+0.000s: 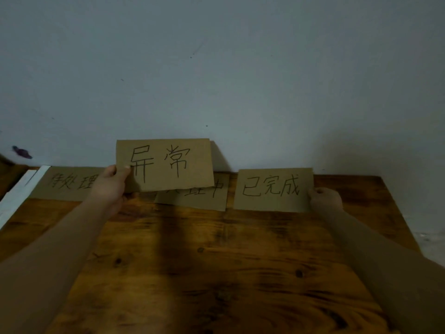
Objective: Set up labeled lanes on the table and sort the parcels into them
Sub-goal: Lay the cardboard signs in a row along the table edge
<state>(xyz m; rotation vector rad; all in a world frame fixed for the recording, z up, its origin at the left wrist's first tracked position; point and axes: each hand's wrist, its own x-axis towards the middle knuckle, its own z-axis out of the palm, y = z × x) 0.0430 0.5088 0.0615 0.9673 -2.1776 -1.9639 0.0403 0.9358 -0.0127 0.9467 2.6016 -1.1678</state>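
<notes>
Our left hand (109, 182) pinches the raised card marked 异常 (166, 162); our right hand (323, 197) grips the card marked 已完成 (272, 189).

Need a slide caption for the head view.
Left hand holds the 异常 card raised; right hand grips the 已完成 card at the far table edge.

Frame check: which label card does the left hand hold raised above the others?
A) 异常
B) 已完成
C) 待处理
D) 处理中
A: the left hand pinches the 异常 card by its left edge, lifted above the table, while the right hand holds the 已完成 card.
</notes>
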